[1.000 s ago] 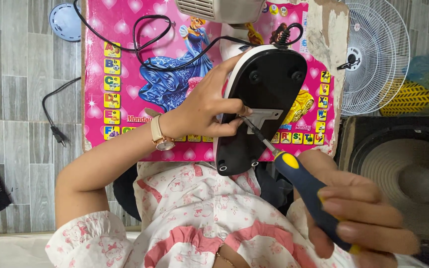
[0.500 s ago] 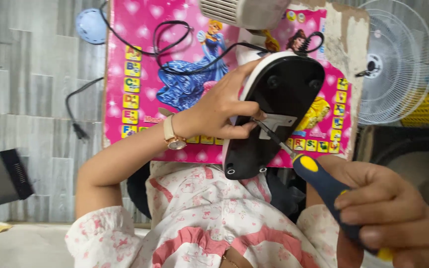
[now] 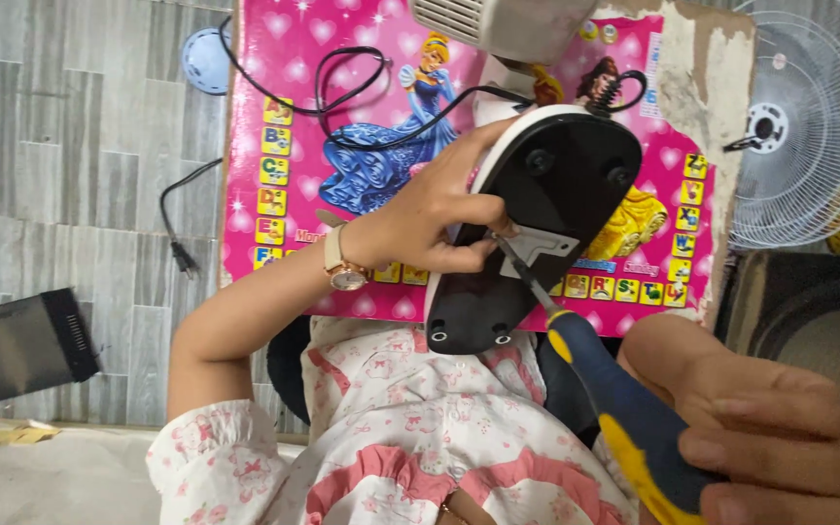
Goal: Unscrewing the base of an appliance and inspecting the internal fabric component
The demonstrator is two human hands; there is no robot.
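Over the pink alphabet poster board [image 3: 284, 117], a black fan base [image 3: 537, 233] with a white rim is tipped up on edge, its underside facing the camera. Against the base's left rim, the left hand [image 3: 430, 219] steadies it, fingers [image 3: 459, 258] wrapped onto the underside beside a small grey plate [image 3: 537, 251]. Below and right of the base, the right hand [image 3: 760, 428] has its fingers clamped round a blue-and-yellow screwdriver [image 3: 624, 408], whose metal tip meets the plate's left corner. A black power cord [image 3: 352, 87] loops across the board above the base. Right of the base lies a white fan grille [image 3: 809, 126]; far to its left, a black box [image 3: 17, 345] sits on the grey tiled floor [image 3: 70, 146].
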